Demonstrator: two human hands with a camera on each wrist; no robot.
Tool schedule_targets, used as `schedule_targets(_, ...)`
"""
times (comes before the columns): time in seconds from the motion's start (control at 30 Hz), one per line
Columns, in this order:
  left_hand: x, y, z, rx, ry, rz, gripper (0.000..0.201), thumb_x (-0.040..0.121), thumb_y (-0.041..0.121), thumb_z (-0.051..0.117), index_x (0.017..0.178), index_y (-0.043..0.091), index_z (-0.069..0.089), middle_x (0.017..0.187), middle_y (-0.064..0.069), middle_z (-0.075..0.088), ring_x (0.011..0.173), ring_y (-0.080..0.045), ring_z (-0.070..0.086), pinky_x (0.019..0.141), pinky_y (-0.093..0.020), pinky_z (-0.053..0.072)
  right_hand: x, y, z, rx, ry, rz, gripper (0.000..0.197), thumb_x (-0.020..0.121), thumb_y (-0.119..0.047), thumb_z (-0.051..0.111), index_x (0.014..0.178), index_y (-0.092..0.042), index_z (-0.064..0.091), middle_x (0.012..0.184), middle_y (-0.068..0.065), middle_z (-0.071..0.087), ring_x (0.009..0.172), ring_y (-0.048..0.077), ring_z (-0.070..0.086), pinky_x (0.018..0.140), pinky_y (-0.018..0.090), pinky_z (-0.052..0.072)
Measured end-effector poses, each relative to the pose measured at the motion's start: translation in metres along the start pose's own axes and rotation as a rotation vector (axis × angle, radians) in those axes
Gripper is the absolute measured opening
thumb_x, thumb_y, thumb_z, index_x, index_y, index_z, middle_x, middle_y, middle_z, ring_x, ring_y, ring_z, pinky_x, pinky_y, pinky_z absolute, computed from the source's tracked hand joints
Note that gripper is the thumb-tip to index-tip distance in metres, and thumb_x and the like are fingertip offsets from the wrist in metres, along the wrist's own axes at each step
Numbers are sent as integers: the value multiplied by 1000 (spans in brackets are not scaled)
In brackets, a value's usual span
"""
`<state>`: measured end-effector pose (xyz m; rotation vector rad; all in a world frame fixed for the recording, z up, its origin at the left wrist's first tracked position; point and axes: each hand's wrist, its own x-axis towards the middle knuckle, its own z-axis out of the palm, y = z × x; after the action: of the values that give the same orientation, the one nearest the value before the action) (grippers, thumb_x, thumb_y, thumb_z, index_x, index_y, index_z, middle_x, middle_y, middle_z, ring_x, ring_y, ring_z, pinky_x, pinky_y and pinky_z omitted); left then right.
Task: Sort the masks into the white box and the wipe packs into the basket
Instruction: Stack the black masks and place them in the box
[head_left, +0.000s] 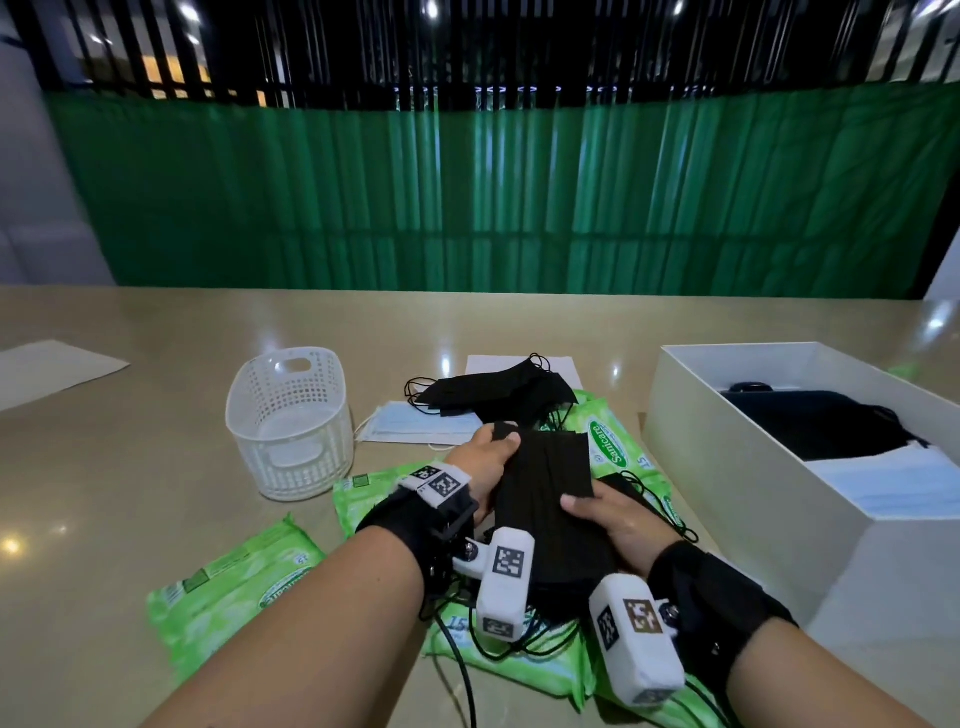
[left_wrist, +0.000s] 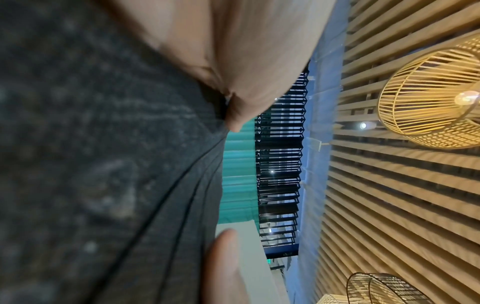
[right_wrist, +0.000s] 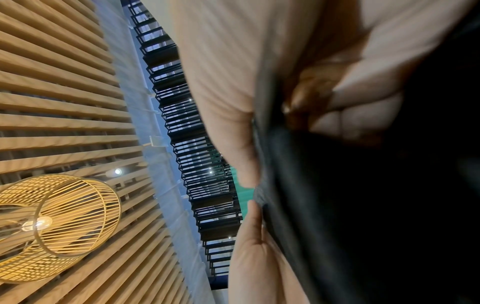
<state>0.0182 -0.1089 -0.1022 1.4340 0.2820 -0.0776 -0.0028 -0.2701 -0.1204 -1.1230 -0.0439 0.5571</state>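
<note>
Worktop (head_left: 156, 405) carries white box (head_left: 737, 467) on the right with black and blue masks inside, empty basket (head_left: 291, 421) on the left, green wipe packs (head_left: 228, 592) scattered near. Left hand (head_left: 480, 462) and right hand (head_left: 618, 525) each have their grip pinching the black mask stack (head_left: 550, 499), held between them above the wipe packs.

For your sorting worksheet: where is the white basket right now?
Head view: the white basket stands on the table's left, beside the blue masks.
</note>
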Motion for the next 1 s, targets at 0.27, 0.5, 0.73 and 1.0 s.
schedule_targets(0.27, -15, -23, -27, -102, -140, -153, 20, 98, 30, 46, 91, 13, 56, 78, -5, 61, 64, -14, 55, 57, -23, 49, -1, 0, 1, -48, 42, -34, 22, 92, 7, 40, 106, 3, 56, 76, 17, 71, 61, 24, 70, 50, 27, 54)
schedule_targets(0.5, -11, -36, -47, -193, -196, -208, 25, 96, 33, 42, 93, 13, 56, 83, -8, 60, 77, -17, 57, 68, -24, 40, 0, 2, 3, -89, 119, -22, 24, 92, 2, 42, 109, 2, 59, 88, 21, 69, 70, 28, 70, 59, 32, 58)
schedule_targets(0.73, -2, -42, -50, -409, -302, -173, 32, 73, 32, 60, 99, 13, 58, 88, -6, 54, 70, -14, 58, 61, -24, 50, 4, -26, 20, -207, 80, -82, 20, 92, -3, 43, 100, -3, 62, 79, 15, 72, 61, 22, 70, 55, 29, 57)
schedule_targets(1.0, -11, -30, -60, -771, -427, 42, 81, 39, 33, 94, 109, 2, 69, 112, -21, 67, 98, -29, 67, 84, -41, 56, 38, -49, 68, -434, -112, -172, 22, 91, -1, 50, 105, -11, 64, 92, 12, 68, 73, 19, 66, 77, 31, 55)
